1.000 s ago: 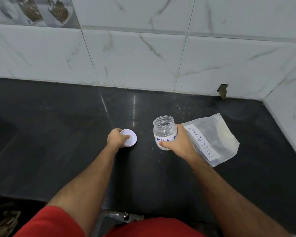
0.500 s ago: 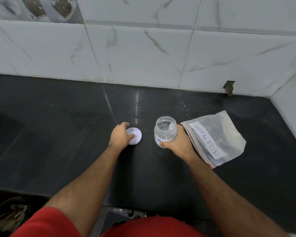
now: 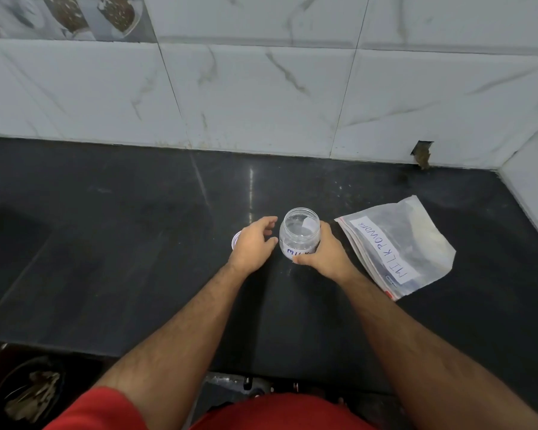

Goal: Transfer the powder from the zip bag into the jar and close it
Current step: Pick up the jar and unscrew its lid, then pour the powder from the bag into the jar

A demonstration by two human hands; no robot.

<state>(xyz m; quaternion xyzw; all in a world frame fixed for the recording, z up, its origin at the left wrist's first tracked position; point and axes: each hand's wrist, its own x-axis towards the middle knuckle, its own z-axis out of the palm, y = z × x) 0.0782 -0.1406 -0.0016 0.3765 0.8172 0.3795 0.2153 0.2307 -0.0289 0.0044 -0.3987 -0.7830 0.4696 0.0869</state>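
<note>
A clear plastic jar stands upright and uncapped near the middle of the black stone table, a white label with blue handwriting wrapped round its lower half. The right hand grips it from the 4 o'clock side, fingers curled round the label and thumb across the front. The left hand hovers just at the jar's 9 o'clock, fingers relaxed and slightly spread, holding nothing. Under that hand's far edge, a sliver of the white lid shows, lying flat on the table. At the jar's 3 o'clock, a little apart, the zip bag lies flat, its white strip reading "MILK POWDER", some pale powder inside. White marbled wall tiles rise behind at 12 o'clock.
</note>
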